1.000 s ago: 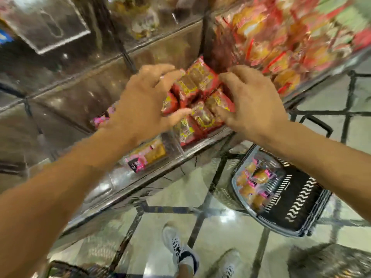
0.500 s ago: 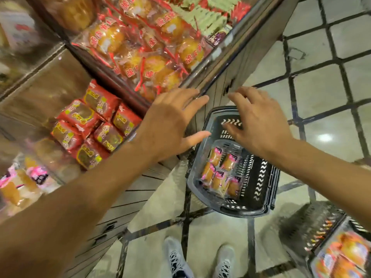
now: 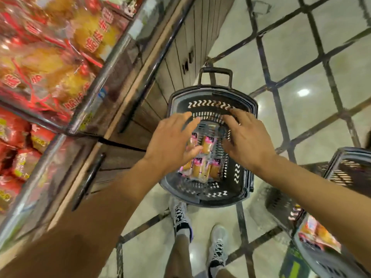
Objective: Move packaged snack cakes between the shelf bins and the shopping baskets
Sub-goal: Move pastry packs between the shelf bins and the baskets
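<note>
A black shopping basket (image 3: 244, 177) stands on the floor below me. Several yellow snack cakes in clear wrappers with pink labels (image 3: 202, 167) lie inside it. My left hand (image 3: 170, 143) hovers over the basket's left side with fingers spread and holds nothing. My right hand (image 3: 247, 139) hovers over the right side, fingers spread too, also empty. Both hands are above the cakes; I cannot tell whether they touch them. On the left, a shelf bin holds red-wrapped snack cakes (image 3: 18, 153).
An upper shelf bin (image 3: 96, 81) at left is full of yellow cakes in red-printed wrappers. Wooden cabinet doors with black handles (image 3: 88, 179) run under the shelf. A second basket (image 3: 313, 245) with packaged cakes stands at lower right. My feet (image 3: 181, 215) are near the basket.
My hands let go of the red packets in the shelf bin, swung right and came down over the floor basket. My view has tilted down toward the basket.
</note>
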